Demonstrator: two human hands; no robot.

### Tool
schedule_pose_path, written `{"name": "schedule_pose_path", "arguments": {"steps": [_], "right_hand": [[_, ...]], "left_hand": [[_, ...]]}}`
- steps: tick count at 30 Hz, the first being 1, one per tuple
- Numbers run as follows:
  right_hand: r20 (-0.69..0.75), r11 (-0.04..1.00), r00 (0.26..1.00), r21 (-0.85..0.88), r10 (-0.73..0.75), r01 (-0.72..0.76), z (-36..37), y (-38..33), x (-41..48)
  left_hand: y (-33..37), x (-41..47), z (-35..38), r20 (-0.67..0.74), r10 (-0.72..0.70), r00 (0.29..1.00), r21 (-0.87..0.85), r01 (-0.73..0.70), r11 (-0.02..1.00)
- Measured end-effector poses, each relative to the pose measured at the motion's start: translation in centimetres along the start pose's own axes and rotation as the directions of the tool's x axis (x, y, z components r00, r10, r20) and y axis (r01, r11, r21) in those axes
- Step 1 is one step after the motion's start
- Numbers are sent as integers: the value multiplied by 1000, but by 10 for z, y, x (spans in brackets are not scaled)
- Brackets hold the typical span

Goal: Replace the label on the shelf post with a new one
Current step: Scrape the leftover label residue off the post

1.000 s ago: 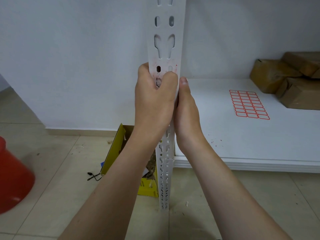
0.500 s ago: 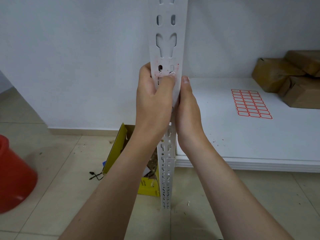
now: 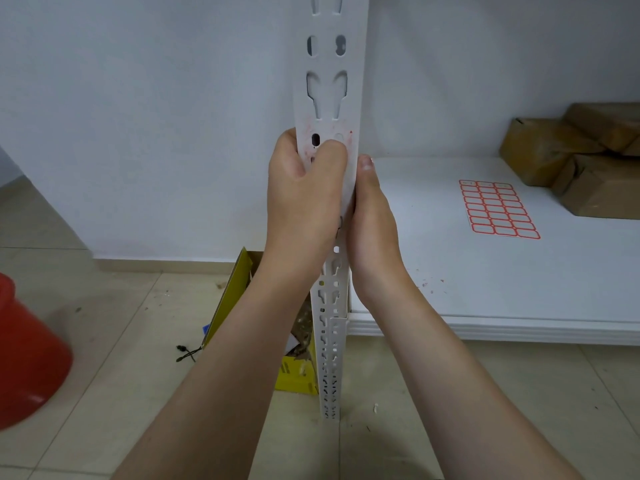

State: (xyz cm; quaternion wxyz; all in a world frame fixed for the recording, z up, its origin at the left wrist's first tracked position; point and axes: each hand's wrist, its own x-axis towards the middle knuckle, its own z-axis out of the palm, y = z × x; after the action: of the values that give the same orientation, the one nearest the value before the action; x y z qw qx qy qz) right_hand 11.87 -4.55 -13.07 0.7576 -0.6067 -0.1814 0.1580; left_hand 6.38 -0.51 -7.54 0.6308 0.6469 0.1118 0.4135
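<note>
Room: pale wall, beige tiled floor, white shelf board (image 3: 519,289) on the right.
Shelf post (image 3: 329,98): white slotted metal, upright in the middle of the view, foot on the floor, at the board's front left corner.
Old label: only faint red smears (image 3: 349,142) show on the post's front face, beside two small oval holes.
Left hand (image 3: 304,202): fingers curl round the post's left edge; the bent thumb presses on the smeared patch.
Right hand (image 3: 372,220): palm against the post's right side, thumb straight up along the edge; its fingers are hidden behind the post, so its grip cannot be judged.
Change: half a second ago the left thumb sat slightly lower on the face; now its knuckle is level with the oval holes. The right hand has kept its place.
Label sheet (image 3: 498,209): red-bordered stickers, flat on the board, well apart from the hands.
Cardboard parcels (image 3: 554,147): at the board's back right.
Yellow box (image 3: 235,292): open, on the floor behind the post.
Red bucket (image 3: 27,358): at the left edge.
</note>
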Motion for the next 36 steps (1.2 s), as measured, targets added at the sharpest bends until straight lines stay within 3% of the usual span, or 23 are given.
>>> {"name": "schedule_pose_path", "arguments": {"steps": [4,14,32,36], "right_hand": [[7,1000,1000,20,6,-6,1,-1,0],[10,1000,1000,19,-7,7,2,-2,-3],[0,1000,1000,-5,26,-26,2,-3,-3],[3,999,1000,-32,-3,3,1,-3,-3]], "left_hand": [[-1,-1,-1,3,16,1000,6,-16,1000],[-1,-3,-7,52,-50,997,-163,58,985],[1,-1,2,-28,-40,999,-5,40,999],[-2,-2,-4,5,-80,997,-62,80,995]]}}
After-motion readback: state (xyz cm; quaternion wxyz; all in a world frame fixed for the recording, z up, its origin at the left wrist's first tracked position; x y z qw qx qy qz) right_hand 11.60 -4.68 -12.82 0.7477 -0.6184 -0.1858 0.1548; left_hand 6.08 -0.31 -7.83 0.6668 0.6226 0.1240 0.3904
